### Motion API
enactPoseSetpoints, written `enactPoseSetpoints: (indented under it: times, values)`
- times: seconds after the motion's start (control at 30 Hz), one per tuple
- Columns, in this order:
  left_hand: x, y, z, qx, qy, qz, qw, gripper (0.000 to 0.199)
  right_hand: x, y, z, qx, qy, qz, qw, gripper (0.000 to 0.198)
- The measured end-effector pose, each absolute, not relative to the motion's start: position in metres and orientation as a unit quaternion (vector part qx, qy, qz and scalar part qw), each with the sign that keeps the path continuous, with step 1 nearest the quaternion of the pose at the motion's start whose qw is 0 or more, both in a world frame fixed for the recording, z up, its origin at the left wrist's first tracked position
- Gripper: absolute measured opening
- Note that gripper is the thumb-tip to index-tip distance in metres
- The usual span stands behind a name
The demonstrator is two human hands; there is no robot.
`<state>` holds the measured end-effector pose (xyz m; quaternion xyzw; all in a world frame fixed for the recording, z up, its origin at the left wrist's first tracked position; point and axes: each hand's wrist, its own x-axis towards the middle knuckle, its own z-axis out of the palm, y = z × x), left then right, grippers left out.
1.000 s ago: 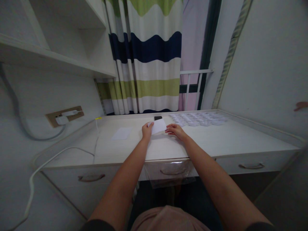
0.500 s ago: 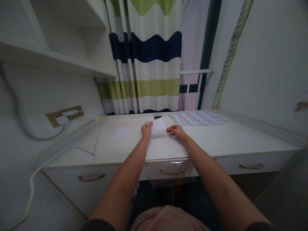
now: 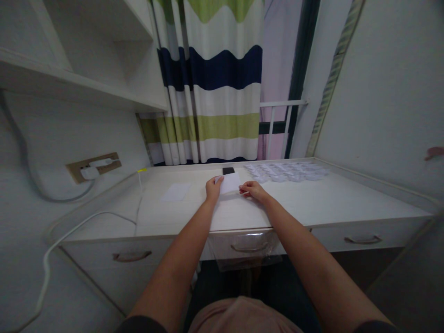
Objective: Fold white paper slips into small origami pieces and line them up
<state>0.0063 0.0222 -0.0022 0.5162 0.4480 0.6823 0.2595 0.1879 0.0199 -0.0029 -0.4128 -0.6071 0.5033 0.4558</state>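
A small sheet of white paper [image 3: 229, 183] is held just above the desk in front of me. My left hand [image 3: 212, 188] grips its left edge, thumb on top. At its lower right corner, my right hand [image 3: 252, 189] is closed in a pinch; the fingertips cover what they hold there. Another white sheet of paper [image 3: 176, 192] lies flat on the desk, left of my left hand. Several small whitish translucent pieces [image 3: 284, 171] lie in rows at the back right; their kind is unclear.
A dark flat object [image 3: 228, 170] lies behind the held paper. The white desk [image 3: 194, 217] has a clear plastic bag [image 3: 239, 256] hanging at its front edge. White cable [image 3: 100, 213] crosses the left side. A shelf [image 3: 79, 92] overhangs there. A curtain [image 3: 225, 101] hangs behind.
The held paper has come down slightly and tilted a little, uncovering more of the dark object behind it. My left hand has shifted slightly right; my right hand stays almost in place.
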Motion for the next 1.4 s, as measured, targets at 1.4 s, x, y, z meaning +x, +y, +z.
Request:
enactPoseSetpoints:
  times: [1.4]
  values:
    - [0.019, 0.003, 0.003, 0.539, 0.346, 0.552, 0.534, 0.009, 0.188, 0.025, -0.004, -0.316, -0.583, 0.553, 0.505, 0.011]
